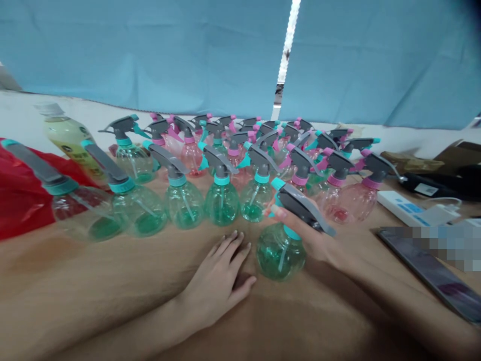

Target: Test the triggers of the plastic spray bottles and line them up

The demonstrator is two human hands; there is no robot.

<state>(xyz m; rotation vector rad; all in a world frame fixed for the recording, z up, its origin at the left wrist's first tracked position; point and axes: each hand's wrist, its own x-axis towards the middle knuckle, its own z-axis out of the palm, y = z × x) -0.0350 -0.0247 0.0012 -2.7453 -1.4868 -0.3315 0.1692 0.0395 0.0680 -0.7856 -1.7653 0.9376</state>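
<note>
My right hand (pixel 306 223) is wrapped round the neck and trigger of a green spray bottle (pixel 276 255) with a grey and turquoise head. Slightly tilted, this bottle is in front of the others; I cannot tell whether its base touches the table. My left hand (pixel 216 281) lies flat on the brown table (pixel 150 291), fingers spread, holding nothing. Just beyond it stands a front row of spray bottles, among them a green one (pixel 221 203) and a pink one (pixel 358 200).
Several more pink and green spray bottles (pixel 191 155) crowd behind. On the left are a red plastic bag (pixel 22 200) and a drink bottle (pixel 71 135). A phone (pixel 428 271), a power strip (pixel 402 206) and a black item (pixel 432 183) lie right. Blue cloth (pixel 169 55) hangs behind.
</note>
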